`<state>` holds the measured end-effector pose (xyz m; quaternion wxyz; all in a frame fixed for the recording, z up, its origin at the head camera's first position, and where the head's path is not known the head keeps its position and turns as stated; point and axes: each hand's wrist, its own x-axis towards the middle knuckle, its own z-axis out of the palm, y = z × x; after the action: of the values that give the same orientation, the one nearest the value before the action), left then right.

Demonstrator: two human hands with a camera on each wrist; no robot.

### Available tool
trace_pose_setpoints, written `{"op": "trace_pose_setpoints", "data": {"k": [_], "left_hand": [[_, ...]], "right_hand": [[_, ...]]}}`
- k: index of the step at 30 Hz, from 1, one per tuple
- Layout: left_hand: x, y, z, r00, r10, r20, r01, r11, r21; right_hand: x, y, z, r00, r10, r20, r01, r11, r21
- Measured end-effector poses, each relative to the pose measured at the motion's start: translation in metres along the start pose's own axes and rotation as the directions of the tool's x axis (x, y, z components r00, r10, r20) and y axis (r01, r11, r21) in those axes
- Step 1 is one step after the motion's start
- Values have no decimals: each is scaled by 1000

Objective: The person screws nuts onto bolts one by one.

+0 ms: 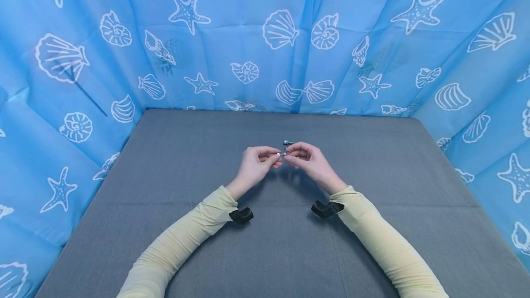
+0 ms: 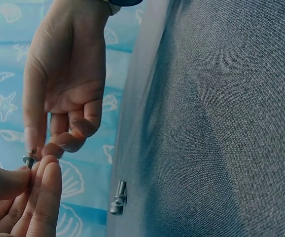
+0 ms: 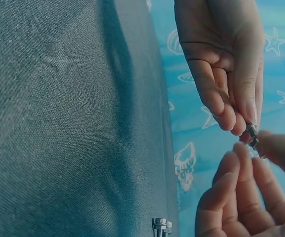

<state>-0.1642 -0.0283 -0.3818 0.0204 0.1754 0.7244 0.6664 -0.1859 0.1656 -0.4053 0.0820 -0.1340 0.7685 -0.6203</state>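
In front of the person, over the table, both hands meet at a small metal bolt (image 3: 251, 130). The left hand (image 1: 254, 163) pinches the bolt between thumb and fingertips. From the other side, the right hand (image 1: 308, 160) has its thumb and fingertips at a small nut (image 3: 254, 142) on the bolt's end. In the left wrist view, the left hand (image 2: 31, 202) is at the lower left and the right hand (image 2: 68, 74) reaches down from above. Fingers partly hide the bolt and nut, so how far the nut is threaded cannot be seen.
More metal bolts (image 2: 118, 198) lie close together on the grey cloth-covered table (image 1: 198, 151), just beyond the right hand. A blue curtain (image 1: 232, 26) with white shells and starfish surrounds the table's back and sides. Black wrist devices (image 1: 241, 215) sit below the cuffs.
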Motion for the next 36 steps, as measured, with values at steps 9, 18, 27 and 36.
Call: {"op": "trace_pose_setpoints", "data": {"k": [9, 18, 27, 36], "left_hand": [[0, -2, 1, 1000, 3, 6, -3, 1000, 14], [0, -2, 1, 1000, -8, 20, 8, 1000, -4], [0, -3, 2, 1000, -2, 12, 2, 1000, -4], [2, -4, 3, 1000, -2, 6, 2, 1000, -9]], "right_hand": [[0, 0, 0, 1000, 17, 1, -17, 999, -38], [0, 2, -3, 1000, -13, 3, 13, 1000, -5], [1, 4, -2, 1000, 12, 6, -12, 1000, -8], [0, 4, -2, 1000, 11, -4, -12, 999, -48]]}}
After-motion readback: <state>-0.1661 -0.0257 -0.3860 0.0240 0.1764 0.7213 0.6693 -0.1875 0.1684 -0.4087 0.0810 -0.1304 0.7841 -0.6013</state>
